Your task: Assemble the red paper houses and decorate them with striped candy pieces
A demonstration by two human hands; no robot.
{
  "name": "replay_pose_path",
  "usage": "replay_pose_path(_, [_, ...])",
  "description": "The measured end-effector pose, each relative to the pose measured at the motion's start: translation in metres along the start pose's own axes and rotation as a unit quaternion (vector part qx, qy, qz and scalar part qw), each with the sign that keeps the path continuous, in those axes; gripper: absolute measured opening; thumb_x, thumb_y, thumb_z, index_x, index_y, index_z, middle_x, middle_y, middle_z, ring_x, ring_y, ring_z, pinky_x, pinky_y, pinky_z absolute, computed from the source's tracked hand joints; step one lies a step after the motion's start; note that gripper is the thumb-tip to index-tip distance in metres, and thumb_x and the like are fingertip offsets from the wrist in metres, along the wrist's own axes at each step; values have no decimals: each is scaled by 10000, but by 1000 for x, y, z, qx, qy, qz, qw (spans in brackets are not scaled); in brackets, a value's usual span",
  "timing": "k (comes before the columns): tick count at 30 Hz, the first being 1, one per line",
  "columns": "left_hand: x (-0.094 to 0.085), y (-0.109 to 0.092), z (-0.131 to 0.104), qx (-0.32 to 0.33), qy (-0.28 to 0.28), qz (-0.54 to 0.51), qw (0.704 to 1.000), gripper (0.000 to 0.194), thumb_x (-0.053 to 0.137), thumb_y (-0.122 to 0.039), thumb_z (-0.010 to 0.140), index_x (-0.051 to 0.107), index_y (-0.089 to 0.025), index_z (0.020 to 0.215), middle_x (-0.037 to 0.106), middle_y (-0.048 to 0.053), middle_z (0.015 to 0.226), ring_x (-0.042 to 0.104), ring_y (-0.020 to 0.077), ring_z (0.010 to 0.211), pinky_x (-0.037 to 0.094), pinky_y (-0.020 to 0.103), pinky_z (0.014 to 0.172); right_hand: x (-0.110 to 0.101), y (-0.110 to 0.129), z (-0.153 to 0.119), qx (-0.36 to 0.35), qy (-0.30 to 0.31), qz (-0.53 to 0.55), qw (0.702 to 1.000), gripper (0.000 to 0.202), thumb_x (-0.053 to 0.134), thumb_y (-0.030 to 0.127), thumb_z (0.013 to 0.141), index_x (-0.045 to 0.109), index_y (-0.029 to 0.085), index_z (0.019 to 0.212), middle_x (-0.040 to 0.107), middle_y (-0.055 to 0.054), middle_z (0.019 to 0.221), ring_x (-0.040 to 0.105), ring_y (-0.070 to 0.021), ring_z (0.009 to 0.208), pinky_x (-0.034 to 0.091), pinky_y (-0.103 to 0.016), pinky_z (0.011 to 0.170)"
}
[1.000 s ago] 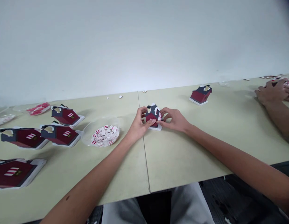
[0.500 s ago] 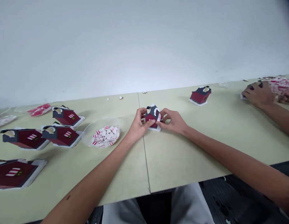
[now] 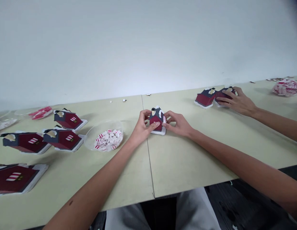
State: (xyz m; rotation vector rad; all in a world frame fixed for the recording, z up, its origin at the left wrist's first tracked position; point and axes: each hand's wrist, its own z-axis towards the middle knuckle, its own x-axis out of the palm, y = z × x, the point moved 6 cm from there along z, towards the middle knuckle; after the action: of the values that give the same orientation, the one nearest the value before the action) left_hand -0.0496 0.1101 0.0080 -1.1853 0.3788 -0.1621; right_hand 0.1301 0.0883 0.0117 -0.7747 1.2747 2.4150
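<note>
Between my hands a small red toy house [image 3: 157, 119] with a dark grey roof stands upright on its white base on the table. White snow-like patches lie on its roof, and a red-and-white striped piece shows on its right side. My left hand [image 3: 145, 124] grips the house from the left, thumb across the front wall. My right hand [image 3: 178, 123] closes on the right side, thumb and fingers at the striped part. Its fingertips are partly hidden behind the house. Left of my hands sits a clear bowl [image 3: 89, 143] of small white and striped pieces.
Several finished-looking red houses [image 3: 66, 139] stand at the left, near a dish of pink-red pieces [image 3: 41, 112]. At the right, a co-worker's hand [image 3: 241, 101] holds a house [image 3: 221, 95] beside another house [image 3: 204, 98]. Farther right lies a striped pile [image 3: 286, 88]. Small scraps [image 3: 124, 100] lie near the wall.
The co-worker's hand has moved left with a house, now standing beside the other one. My hands stay almost in place around my house, which has turned slightly.
</note>
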Motion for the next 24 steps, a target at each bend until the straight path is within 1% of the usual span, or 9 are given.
replay_pose_path(6, [-2, 2, 1, 3, -9, -8, 1000, 630, 797, -484, 753, 429, -272, 1219, 509, 58, 1262, 515, 218, 1183, 426, 359, 1011, 1, -2, 0, 4, 1, 1, 1000, 387, 641, 546, 892, 560, 224, 1091, 694, -48, 1057, 698, -179, 754, 596, -339, 742])
replay_pose_path(11, [-1, 3, -1, 0, -20, 7, 1000, 634, 804, -483, 744, 432, -269, 1210, 515, 55, 1266, 517, 216, 1181, 419, 355, 1010, 2, -3, 1, 4, -5, -20, 1000, 425, 640, 562, 893, 578, 219, 1137, 690, -62, 1050, 657, -177, 780, 587, -335, 744])
replay_pose_path(16, [-1, 2, -1, 9, -38, 11, 999, 651, 810, -486, 731, 433, -262, 1211, 529, 61, 1267, 537, 217, 1163, 444, 346, 981, 3, -2, 3, -7, 0, -50, 999, 466, 613, 554, 914, 588, 214, 1232, 677, -94, 1151, 650, -206, 864, 579, -368, 783])
replay_pose_path(20, [-3, 2, -1, 2, -47, 21, 999, 678, 813, -474, 734, 439, -270, 1261, 538, 66, 1288, 525, 226, 1192, 444, 353, 982, 6, -2, 4, 10, 13, -9, 1000, 510, 614, 538, 921, 567, 227, 1323, 676, -89, 1189, 671, -207, 876, 600, -360, 763])
replay_pose_path(24, [-4, 0, -1, 0, -48, 31, 998, 702, 804, -475, 746, 456, -265, 1319, 548, 82, 1310, 509, 247, 1232, 449, 373, 999, 8, 1, 4, 21, 11, 47, 999, 489, 622, 509, 929, 583, 254, 1344, 687, -63, 1208, 682, -212, 946, 608, -348, 793])
